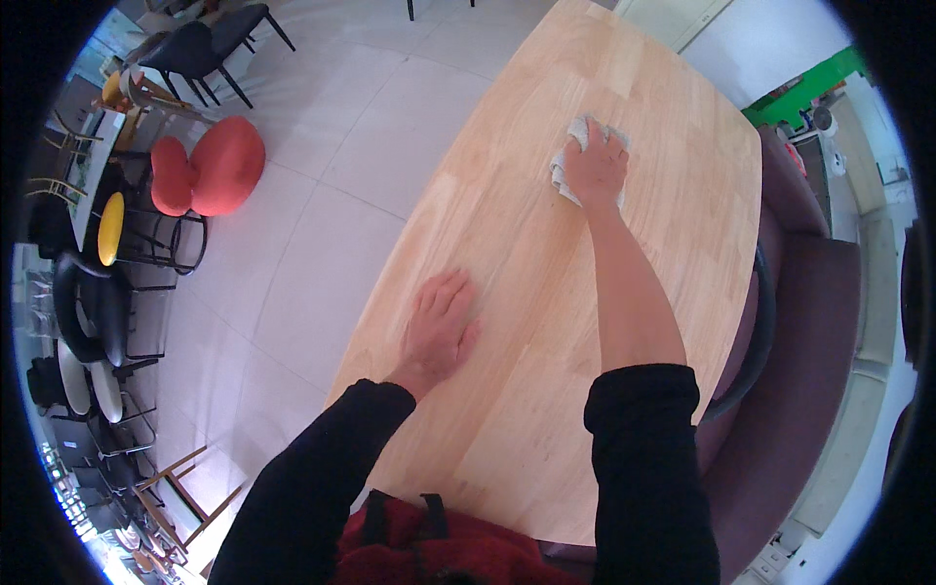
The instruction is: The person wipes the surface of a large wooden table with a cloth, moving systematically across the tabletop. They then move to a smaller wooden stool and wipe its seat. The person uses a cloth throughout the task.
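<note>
A light wooden tabletop [512,292] stretches out in front of me. My right hand [597,170] presses on a folded, whitish-grey cloth [564,179] towards the table's far part, its fingers curled over the cloth. The cloth's edges show around the hand. Nearer to me, by the table's left edge, my left hand [441,325] lies palm down on the bare wood with its fingers slightly spread and nothing in it.
A purplish-brown padded bench [797,351] runs along the table's right side, with a dark curved chair rail [757,336] between. On the left, beyond tiled floor [292,256], stand a red chair [228,167], a yellow-seated stool [111,229] and several black chairs.
</note>
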A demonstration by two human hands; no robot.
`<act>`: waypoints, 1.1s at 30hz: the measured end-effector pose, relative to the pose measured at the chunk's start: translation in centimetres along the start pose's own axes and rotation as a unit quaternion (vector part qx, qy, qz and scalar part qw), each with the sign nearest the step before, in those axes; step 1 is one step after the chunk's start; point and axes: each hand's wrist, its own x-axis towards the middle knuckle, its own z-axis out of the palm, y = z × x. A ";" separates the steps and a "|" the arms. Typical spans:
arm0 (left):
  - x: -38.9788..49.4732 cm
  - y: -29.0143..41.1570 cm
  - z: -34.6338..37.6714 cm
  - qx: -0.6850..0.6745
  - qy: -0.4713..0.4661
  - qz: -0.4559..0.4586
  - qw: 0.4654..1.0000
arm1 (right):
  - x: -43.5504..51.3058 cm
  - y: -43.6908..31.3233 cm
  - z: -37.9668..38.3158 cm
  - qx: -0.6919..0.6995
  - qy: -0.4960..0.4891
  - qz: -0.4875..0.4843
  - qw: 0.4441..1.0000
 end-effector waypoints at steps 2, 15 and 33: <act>0.2 0.0 0.0 0.004 0.006 0.004 1.000 | -1.5 -0.3 0.0 -0.008 -0.003 -0.018 1.000; -2.2 -0.5 -0.1 -0.141 0.102 -0.032 0.984 | -21.3 -4.5 -4.1 0.048 0.002 -0.167 0.985; -15.7 1.4 -5.4 -0.091 0.032 -0.043 0.994 | -35.2 -9.7 -9.0 0.109 -0.126 -0.244 0.955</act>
